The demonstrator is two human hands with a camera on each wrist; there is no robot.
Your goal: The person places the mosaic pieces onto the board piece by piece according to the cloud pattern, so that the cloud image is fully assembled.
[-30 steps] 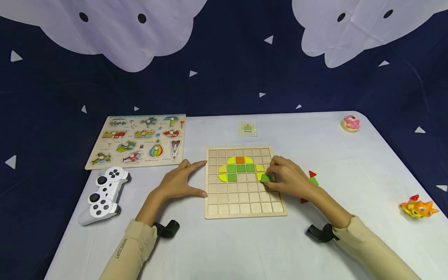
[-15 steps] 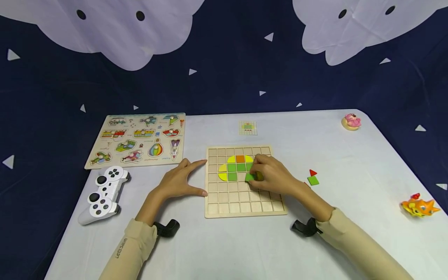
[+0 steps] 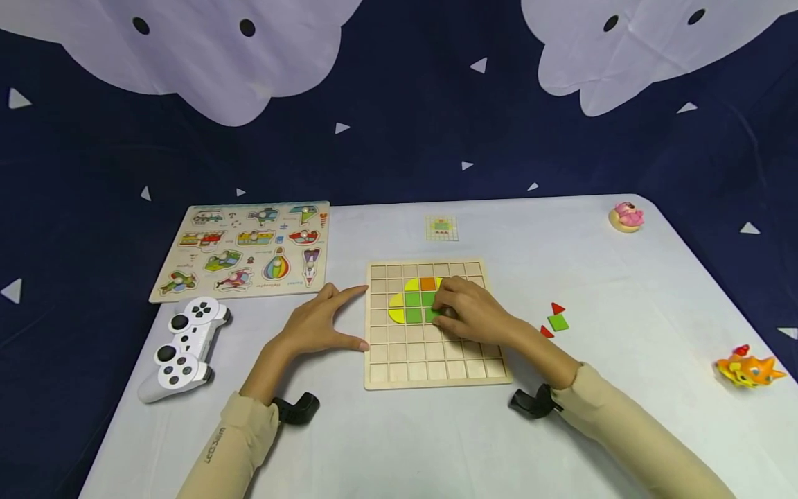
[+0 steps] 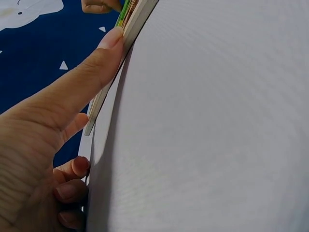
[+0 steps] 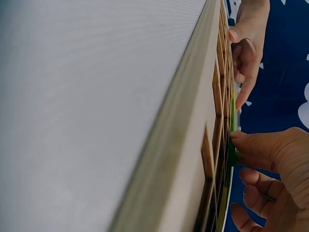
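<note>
A square wooden grid board [image 3: 416,353] lies flat, with green, yellow and orange tiles in its upper cells. My right hand [image 3: 476,315] is over the board's right part and pinches a green square tile [image 3: 430,316] between thumb and forefinger, beside another green tile [image 3: 413,316] in the same row. It covers the right side of the pattern. In the right wrist view, the thumb [image 5: 244,137] presses at the green tile's edge. My left hand [image 3: 314,326] spreads thumb and forefinger, both tips touching the board's left edge. Its other fingers are loosely bent in the left wrist view.
A pattern card [image 3: 442,228] lies behind the board. Right of it are a loose green tile [image 3: 557,322] and red triangles [image 3: 557,308]. A vehicle puzzle [image 3: 243,249] and white game controller [image 3: 187,348] lie left. A pink toy [image 3: 626,217] and orange toy [image 3: 748,367] stand right.
My right hand has moved left across the board with the green tile, from the right edge to the cells beside the other green tile. The left hand has stayed at the board's edge.
</note>
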